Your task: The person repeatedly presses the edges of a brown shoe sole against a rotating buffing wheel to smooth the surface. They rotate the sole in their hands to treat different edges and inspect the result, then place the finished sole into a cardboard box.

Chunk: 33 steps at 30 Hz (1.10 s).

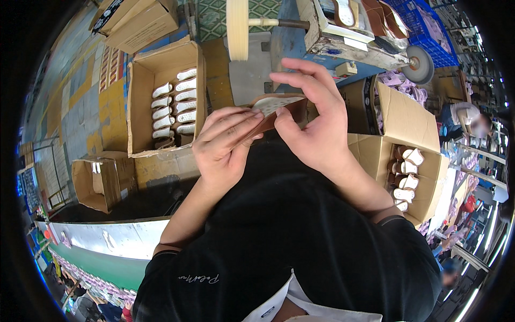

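In front of my chest is a brown shoe upper (278,119) with a white dotted lining. My left hand (222,142) is closed on its left end, fingers laid over the lining. At its right end my right hand (314,121) rests its thumb against the brown edge. Two fingers of that hand stretch up and apart, away from the piece; its other fingers are hidden. Just beyond the hands a cream-coloured wheel (237,32) sits on a shaft.
An open carton (138,102) at left holds rows of similar uppers. Another carton (424,185) with uppers stands at right. A grey wheel (418,65) projects from the machine bench. A small carton (88,185) is at lower left, a blue crate (432,35) at far right.
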Each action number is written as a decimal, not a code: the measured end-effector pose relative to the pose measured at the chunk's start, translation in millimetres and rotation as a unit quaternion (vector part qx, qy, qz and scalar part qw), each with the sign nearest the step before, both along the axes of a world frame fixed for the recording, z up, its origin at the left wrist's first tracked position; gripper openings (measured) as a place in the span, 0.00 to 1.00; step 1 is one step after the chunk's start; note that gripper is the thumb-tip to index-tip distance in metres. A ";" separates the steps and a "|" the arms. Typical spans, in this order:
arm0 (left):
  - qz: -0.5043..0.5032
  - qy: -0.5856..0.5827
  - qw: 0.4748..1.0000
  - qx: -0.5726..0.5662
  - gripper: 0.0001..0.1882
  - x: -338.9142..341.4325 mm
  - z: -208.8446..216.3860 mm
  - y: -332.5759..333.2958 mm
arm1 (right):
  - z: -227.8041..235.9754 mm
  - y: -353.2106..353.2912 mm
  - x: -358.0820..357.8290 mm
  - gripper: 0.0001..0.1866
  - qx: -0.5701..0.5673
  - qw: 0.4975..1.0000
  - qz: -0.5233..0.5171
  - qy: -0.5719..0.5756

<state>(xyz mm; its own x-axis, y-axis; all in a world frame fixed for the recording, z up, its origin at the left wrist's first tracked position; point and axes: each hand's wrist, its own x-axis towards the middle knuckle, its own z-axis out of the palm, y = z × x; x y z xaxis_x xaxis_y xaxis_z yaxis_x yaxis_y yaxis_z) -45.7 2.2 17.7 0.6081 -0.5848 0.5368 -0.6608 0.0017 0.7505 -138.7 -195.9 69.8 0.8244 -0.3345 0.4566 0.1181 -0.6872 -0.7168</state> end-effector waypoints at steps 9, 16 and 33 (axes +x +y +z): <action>-0.001 -0.004 1.000 0.004 0.17 0.0 -1.1 -0.1 | -0.5 10.7 -3.9 0.28 0.065 0.998 0.019 0.011; 0.000 0.000 1.000 0.000 0.16 -0.9 -2.3 1.3 | -3.8 -9.0 -0.5 0.27 0.012 1.000 -0.026 0.001; -0.057 0.390 0.893 -0.219 0.15 1.3 -20.9 7.9 | -6.1 -9.0 -15.4 0.34 0.085 0.992 0.085 -0.034</action>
<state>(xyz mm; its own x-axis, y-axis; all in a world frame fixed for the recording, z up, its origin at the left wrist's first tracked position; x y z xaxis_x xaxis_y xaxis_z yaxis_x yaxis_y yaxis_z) -44.3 10.1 -3.2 0.8462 -0.5054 0.1690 0.0853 0.4414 0.8933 -154.1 -204.8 63.8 0.8447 -0.2706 0.4617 0.2734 -0.5234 -0.8070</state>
